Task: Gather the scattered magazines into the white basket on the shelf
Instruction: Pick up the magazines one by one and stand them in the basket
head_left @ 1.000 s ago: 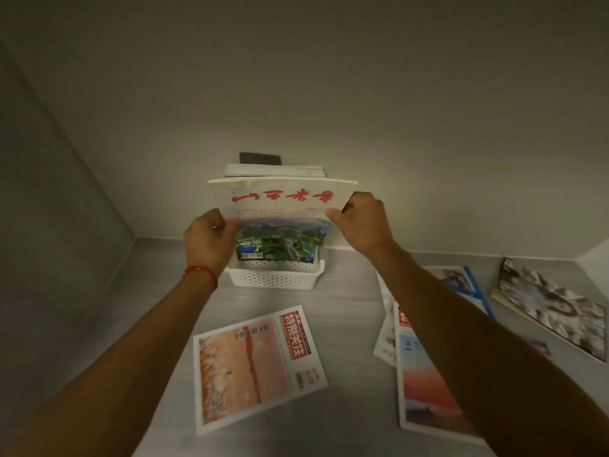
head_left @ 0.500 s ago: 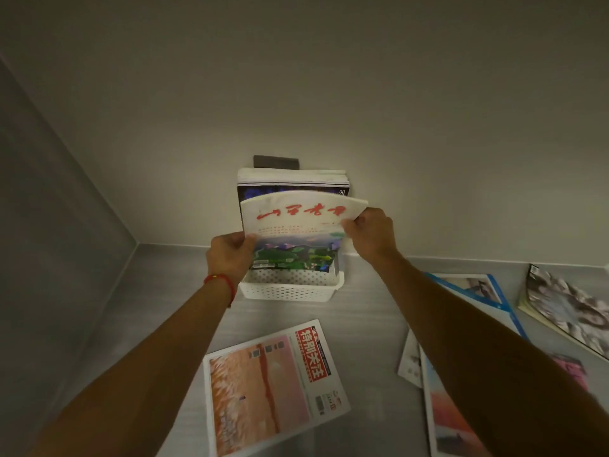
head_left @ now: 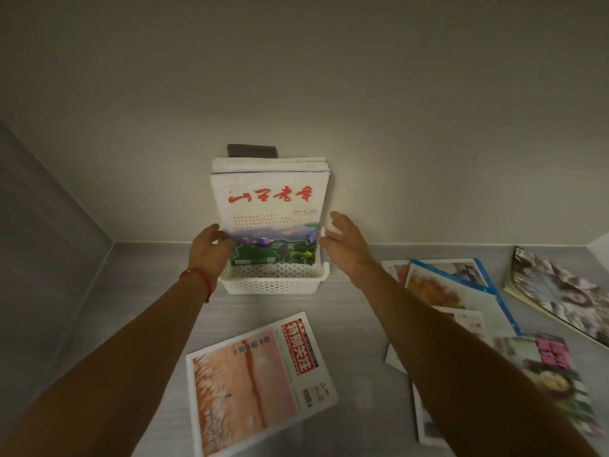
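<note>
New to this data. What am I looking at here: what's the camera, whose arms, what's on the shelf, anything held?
One wide-angle camera sits on a person's head, looking forward and down, so the arms are the wearer's own. No robot is involved. On the grey shelf a white basket stands against the back wall, with magazines standing upright in it. The front one is the white magazine with red lettering. The left hand touches its lower left corner; whether it has a grip is unclear. The right hand is open beside it, holding nothing. Loose magazines lie flat: an orange-pink one nearer the camera, and several overlapping at right.
</note>
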A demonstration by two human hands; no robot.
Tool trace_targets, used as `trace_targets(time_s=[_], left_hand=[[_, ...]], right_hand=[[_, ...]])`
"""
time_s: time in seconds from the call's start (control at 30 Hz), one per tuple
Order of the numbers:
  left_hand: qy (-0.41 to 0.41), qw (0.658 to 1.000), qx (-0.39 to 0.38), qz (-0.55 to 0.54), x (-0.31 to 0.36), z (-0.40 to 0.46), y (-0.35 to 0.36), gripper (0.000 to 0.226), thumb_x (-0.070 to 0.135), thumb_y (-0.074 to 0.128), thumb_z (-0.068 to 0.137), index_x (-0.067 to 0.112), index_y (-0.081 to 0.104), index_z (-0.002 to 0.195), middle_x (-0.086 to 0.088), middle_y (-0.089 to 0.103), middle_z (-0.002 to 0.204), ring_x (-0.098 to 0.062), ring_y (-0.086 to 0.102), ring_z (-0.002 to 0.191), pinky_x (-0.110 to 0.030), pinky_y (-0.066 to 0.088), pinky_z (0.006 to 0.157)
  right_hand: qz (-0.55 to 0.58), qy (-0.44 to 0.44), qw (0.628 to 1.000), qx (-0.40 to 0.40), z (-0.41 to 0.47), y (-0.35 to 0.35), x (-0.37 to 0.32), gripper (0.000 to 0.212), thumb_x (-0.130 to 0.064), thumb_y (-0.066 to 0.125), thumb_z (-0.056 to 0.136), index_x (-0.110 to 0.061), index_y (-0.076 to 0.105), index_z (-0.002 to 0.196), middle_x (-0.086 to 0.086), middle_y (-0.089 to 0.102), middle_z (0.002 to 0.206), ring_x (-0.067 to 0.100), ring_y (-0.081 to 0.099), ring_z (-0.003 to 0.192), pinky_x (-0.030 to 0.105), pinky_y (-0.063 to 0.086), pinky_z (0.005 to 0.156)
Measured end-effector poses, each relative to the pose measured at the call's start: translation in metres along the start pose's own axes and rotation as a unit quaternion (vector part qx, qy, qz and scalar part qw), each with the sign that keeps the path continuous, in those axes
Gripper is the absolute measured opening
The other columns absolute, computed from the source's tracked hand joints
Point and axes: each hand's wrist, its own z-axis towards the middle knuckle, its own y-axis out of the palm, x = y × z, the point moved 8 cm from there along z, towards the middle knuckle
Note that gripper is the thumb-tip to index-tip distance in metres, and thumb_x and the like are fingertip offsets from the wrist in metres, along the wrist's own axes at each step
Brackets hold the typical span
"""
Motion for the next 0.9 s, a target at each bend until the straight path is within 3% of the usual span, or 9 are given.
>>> trace_targets(time_s=[0.1,0.2,0.27,0.37,0.47,0.53,0.73,0.83,0.9], left_hand=[[-0.022,0.996,0.066,0.049,-0.008,-0.023,-0.005,0.050,0.018,0.066,0.093,0.012,0.050,0.140,-0.016,0.056,0.142,-0.038,0.055,0.127,-0.050,0.047,0.107],[0.091,0.978,0.133,0.132,0.000,-0.082,0.017,0.032,0.005,0.058,0.090,0.006,0.060,0.122,-0.020,0.065,0.123,-0.037,0.063,0.108,-0.042,0.052,0.092],[0.138,0.979,0.072,0.132,-0.010,-0.123,0.063,0.033,-0.004,0.058,0.085,0.006,0.062,0.116,-0.017,0.065,0.118,-0.029,0.065,0.097,-0.038,0.054,0.084],[0.116,0.975,-0.089,0.166,-0.044,-0.177,0.151,0.044,-0.006,0.058,0.081,0.013,0.063,0.121,-0.010,0.062,0.121,-0.026,0.063,0.106,-0.044,0.054,0.093],[0.114,0.932,-0.242,0.246,-0.071,-0.227,0.235,0.055,0.002,0.058,0.086,0.013,0.053,0.139,-0.009,0.052,0.141,-0.026,0.049,0.132,-0.034,0.036,0.115],[0.101,0.914,-0.286,0.270,-0.077,-0.248,0.272,0.058,0.006,0.055,0.089,0.014,0.046,0.145,-0.009,0.045,0.148,-0.025,0.042,0.138,-0.029,0.030,0.117],[0.069,0.867,-0.257,0.421,-0.083,-0.262,0.332,0.069,0.024,0.054,0.093,0.015,0.023,0.154,-0.018,0.033,0.151,-0.036,0.032,0.137,-0.040,0.030,0.115],[0.028,0.882,-0.192,0.430,-0.082,-0.255,0.338,0.064,0.028,0.056,0.093,0.012,0.028,0.148,-0.018,0.041,0.143,-0.035,0.040,0.129,-0.039,0.036,0.108],[-0.035,0.911,-0.159,0.380,-0.087,-0.247,0.332,0.059,0.030,0.059,0.093,0.009,0.037,0.143,-0.019,0.046,0.139,-0.036,0.047,0.126,-0.040,0.041,0.106]], right_hand=[[-0.079,-0.013,0.997,0.013,-0.027,-0.029,0.046,0.051,-0.013,0.060,0.093,-0.023,0.045,0.141,0.001,0.050,0.144,0.019,0.056,0.120,0.027,0.050,0.094],[-0.227,0.053,0.972,0.032,-0.060,-0.083,0.121,0.055,-0.023,0.058,0.093,-0.018,0.039,0.145,0.010,0.044,0.148,0.028,0.047,0.130,0.044,0.041,0.108],[-0.320,0.124,0.939,0.004,-0.088,-0.118,0.180,0.076,-0.039,0.059,0.091,-0.021,0.020,0.153,0.014,0.019,0.160,0.037,0.022,0.145,0.056,0.025,0.116],[-0.409,0.180,0.894,-0.038,-0.136,-0.152,0.247,0.096,-0.069,0.053,0.083,-0.040,-0.008,0.152,0.004,-0.019,0.163,0.044,-0.014,0.147,0.072,0.001,0.111],[-0.401,0.186,0.897,-0.030,-0.166,-0.176,0.279,0.103,-0.075,0.054,0.077,-0.048,-0.016,0.148,-0.002,-0.028,0.160,0.043,-0.020,0.146,0.075,0.001,0.110],[-0.378,0.203,0.903,-0.016,-0.177,-0.197,0.292,0.105,-0.076,0.054,0.076,-0.049,-0.018,0.147,-0.002,-0.030,0.160,0.043,-0.021,0.145,0.076,0.001,0.109],[-0.354,0.245,0.902,-0.010,-0.196,-0.264,0.326,0.105,-0.074,0.059,0.076,-0.048,-0.011,0.149,0.000,-0.023,0.162,0.045,-0.017,0.146,0.077,0.003,0.109],[-0.352,0.263,0.898,-0.008,-0.202,-0.295,0.338,0.104,-0.067,0.064,0.078,-0.044,-0.007,0.151,0.003,-0.020,0.163,0.047,-0.014,0.146,0.076,0.007,0.109],[-0.353,0.264,0.897,-0.018,-0.202,-0.305,0.341,0.105,-0.063,0.066,0.078,-0.042,-0.005,0.152,0.005,-0.019,0.163,0.048,-0.013,0.146,0.075,0.009,0.110]])
